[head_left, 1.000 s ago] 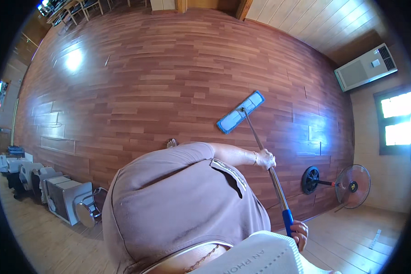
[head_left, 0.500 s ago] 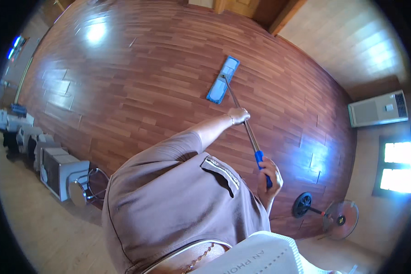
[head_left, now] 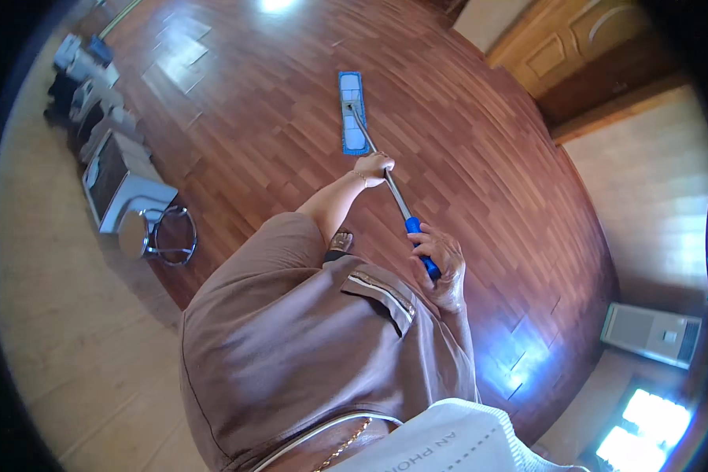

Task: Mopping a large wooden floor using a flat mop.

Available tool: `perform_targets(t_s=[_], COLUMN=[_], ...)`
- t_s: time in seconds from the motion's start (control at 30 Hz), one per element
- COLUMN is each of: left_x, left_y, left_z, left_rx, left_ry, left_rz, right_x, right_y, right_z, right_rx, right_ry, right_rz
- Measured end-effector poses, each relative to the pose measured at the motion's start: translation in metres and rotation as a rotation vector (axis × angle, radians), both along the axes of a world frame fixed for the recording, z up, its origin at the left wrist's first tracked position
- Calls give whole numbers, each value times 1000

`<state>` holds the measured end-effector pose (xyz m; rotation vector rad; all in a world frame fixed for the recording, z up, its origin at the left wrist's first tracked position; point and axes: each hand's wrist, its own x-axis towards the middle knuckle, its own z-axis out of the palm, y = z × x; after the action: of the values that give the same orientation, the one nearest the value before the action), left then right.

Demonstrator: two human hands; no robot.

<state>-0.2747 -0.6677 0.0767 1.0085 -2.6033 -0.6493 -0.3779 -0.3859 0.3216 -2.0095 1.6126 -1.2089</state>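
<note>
Mop head [head_left: 353, 112], a blue flat pad, lies on the floor [head_left: 252, 118] up and ahead of both hands, its long axis running away from the person. The left hand [head_left: 374, 167], nearer the pad, wraps mid-pole [head_left: 392, 193]. The right hand [head_left: 440, 263] closes around the blue grip [head_left: 417, 236] at the pole's near end. Fingers on the pole's underside are hidden; a foot [head_left: 339, 242] peeks out beside the brown garment [head_left: 307, 346], which covers the rest of the legs.

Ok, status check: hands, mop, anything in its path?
Left hand grips the mop handle mid-shaft; right hand grips its blue end. Mop head flat on the wooden floor. Nothing close around the head; stool and grey units off left.
</note>
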Motion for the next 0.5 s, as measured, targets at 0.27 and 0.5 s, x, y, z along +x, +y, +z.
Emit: perform_targets(t_s=[0.27,0.5], left_x=[115,176], left_y=[28,106], left_z=[-9,5], left_rx=[-84,-107], left_ry=[25,60], left_rz=[377,721], right_x=[0,1], right_y=[-39,-57], right_z=[-4,6], right_rx=[24,72], right_ry=[-110,-156], right_rz=[416,765])
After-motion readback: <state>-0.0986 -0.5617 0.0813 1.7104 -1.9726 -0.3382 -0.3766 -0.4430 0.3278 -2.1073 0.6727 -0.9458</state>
